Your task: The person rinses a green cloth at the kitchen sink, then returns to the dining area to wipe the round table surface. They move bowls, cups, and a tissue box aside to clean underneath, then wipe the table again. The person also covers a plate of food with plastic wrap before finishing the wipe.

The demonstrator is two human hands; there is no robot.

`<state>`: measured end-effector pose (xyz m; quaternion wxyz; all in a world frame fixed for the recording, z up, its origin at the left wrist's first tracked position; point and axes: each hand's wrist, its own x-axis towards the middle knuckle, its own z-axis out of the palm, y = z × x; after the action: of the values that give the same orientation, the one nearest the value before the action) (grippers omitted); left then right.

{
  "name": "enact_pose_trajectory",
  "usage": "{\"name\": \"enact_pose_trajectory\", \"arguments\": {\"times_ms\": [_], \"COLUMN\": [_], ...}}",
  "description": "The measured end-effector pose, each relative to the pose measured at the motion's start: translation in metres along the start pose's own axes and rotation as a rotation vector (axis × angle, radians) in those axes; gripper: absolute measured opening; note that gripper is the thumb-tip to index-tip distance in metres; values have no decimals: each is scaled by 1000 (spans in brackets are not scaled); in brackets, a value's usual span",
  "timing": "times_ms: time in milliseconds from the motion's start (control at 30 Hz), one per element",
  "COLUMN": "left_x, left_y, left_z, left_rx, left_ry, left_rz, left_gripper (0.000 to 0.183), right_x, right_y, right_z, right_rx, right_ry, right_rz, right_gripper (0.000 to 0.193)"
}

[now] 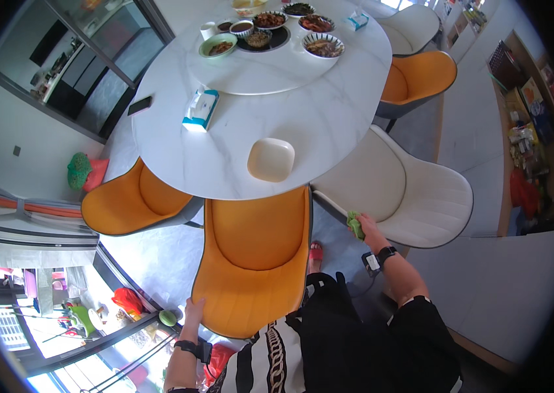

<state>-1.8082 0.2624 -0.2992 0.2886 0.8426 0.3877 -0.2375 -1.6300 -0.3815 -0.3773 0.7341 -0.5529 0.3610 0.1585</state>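
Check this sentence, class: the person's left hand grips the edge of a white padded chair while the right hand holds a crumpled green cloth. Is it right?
No, one colour is wrong. The head view shows the left hand gripping the edge of an orange padded chair, while the right hand holds a crumpled green cloth.

Head-worn fisheye, looking down, close behind an orange chair (pixel 250 295), facing a round table (pixel 339 134), rim too dark to judge
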Motion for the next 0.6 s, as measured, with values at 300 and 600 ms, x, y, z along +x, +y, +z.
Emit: {"name": "enact_pose_trajectory", "arguments": {"times_ms": [300, 600], "left_x": [6, -7], "left_y": [4, 25], "left_z": [-3, -19], "left_rx": [33, 85], "left_ry": [-22, -115], "left_rz": [3, -105], "left_gripper": [57, 67], "right_x": [-29, 24], "right_y": [-77, -209], "right_z": [73, 155], "right_rx": [-120, -324], "right_ry": [-206, -166], "right_rz": [9, -584], "right_gripper": [40, 36]}}
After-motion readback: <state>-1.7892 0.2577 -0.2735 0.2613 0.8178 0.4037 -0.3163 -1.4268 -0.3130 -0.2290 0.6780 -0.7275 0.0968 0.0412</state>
